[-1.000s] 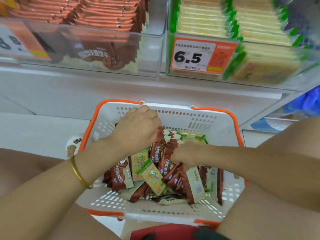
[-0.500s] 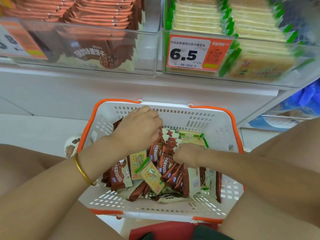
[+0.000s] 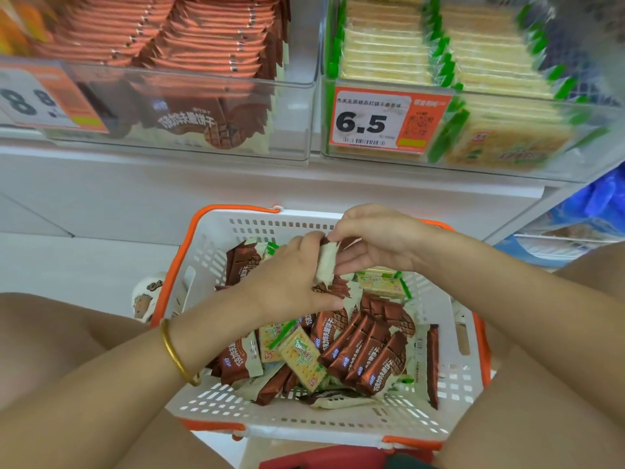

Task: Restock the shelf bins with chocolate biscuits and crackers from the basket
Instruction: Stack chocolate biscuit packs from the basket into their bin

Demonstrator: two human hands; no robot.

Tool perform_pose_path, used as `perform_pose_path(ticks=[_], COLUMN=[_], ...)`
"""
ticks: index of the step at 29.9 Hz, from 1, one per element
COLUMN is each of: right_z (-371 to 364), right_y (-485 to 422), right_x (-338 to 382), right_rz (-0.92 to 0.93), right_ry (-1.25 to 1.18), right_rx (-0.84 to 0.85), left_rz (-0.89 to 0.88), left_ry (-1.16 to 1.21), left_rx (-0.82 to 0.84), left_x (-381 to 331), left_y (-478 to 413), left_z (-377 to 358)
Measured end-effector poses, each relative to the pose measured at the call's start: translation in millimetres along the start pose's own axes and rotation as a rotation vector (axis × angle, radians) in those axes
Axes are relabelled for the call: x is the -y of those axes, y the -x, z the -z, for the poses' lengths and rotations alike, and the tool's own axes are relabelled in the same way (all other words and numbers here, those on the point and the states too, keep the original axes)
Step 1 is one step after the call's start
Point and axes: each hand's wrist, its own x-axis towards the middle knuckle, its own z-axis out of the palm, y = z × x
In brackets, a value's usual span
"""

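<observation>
The basket [image 3: 233,208] is far from empty; left hand [image 3: 291,282] and right hand [image 3: 375,242] grip seemingly several chocolate biscuits [image 3: 326,265] together.

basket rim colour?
Orange rim on a white basket, clearest in the head view.

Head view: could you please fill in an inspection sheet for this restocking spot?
Surface: white shelf ledge below the bins; the basket's support is hidden.
Job's things: basket holds mixed chocolate biscuit packs and cracker packs; left bin is stocked with chocolate biscuits, right bin with crackers; price tag reads 6.5.
Clutter: one brown-and-white packet lies outside the basket's left side.
Hands: left hand grips a bundle of biscuit packs; right hand pinches its top.
Cables: nothing seen.
Surroundings: blue bags at right.
</observation>
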Motion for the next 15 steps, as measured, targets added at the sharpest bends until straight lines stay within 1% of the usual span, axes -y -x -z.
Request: perform_pose_path(ticks=[2,3,6,8,9,11,13,15], right_z=[0,1,10,15,16,16,12,8], right_y=[2,2,1,-2,-4,-4,-1,1], right_x=[2,3,4,2,0,-2,-3,-3], right_rz=[0.007,0.013,0.081,0.135,0.144,0.129,0.113,0.105], right_ry=[-0.002,0.053,0.336,0.514,0.541,0.49,0.378,0.273], right_rx=[-0.021,-0.053,-0.165,-0.21,-0.205,-0.141,-0.062,-0.022], left_rz=[0.006,0.039,0.201,0.248,0.247,0.244,0.259,0.26], left_ry=[0.128,0.254,0.746,0.954,1.02,1.113,1.179,1.213], left_rx=[-0.051,-0.049,0.001,0.029,0.036,0.026,-0.005,-0.033], left_x=[0,1,1,-1,-2,-3,-3,-5], left_y=[-2,-3,-2,-1,-1,0,-1,-1], left_z=[5,10,23,27,29,30,33,36])
